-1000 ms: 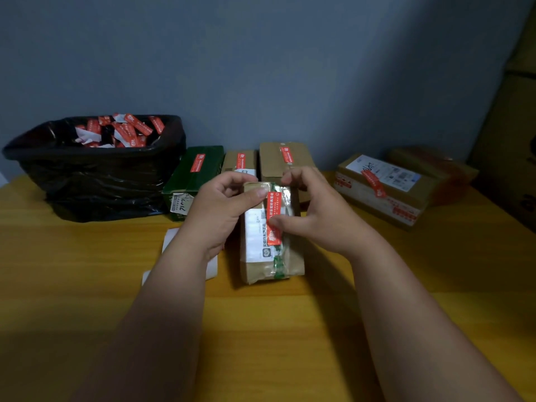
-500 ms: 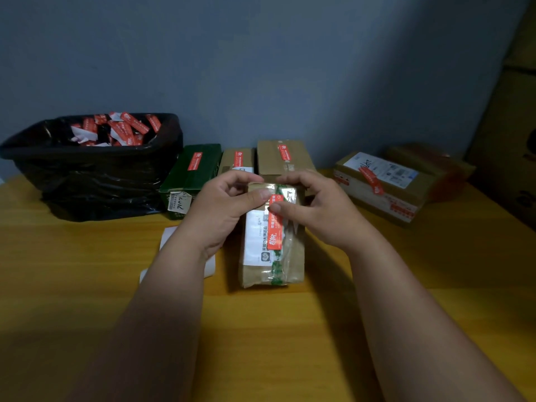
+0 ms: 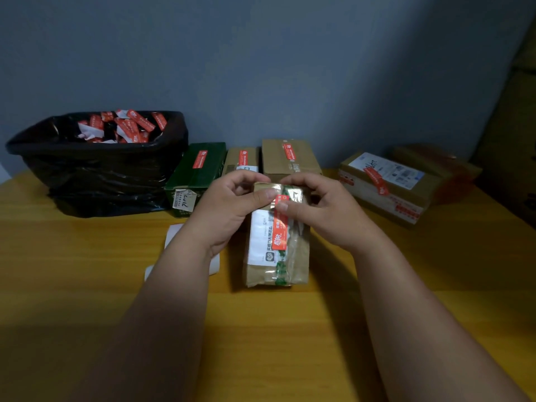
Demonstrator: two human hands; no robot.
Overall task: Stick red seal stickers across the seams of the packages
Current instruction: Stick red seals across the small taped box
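Brown package (image 3: 277, 256) lies flat on the table (image 3: 87, 285), long axis running away from the person; red seal sticker (image 3: 280, 227) runs lengthwise along it. Left hand (image 3: 229, 210) and right hand (image 3: 324, 210) both clamp the far end, thumbs pressing the sticker's far tip.

The left hand (image 3: 229, 207) and right hand (image 3: 322, 210) covered the far end of the package (image 3: 275, 242) and the top of its red sticker (image 3: 280, 227). White paper (image 3: 174, 236) lay partly under the left forearm. The label print was too small to read.
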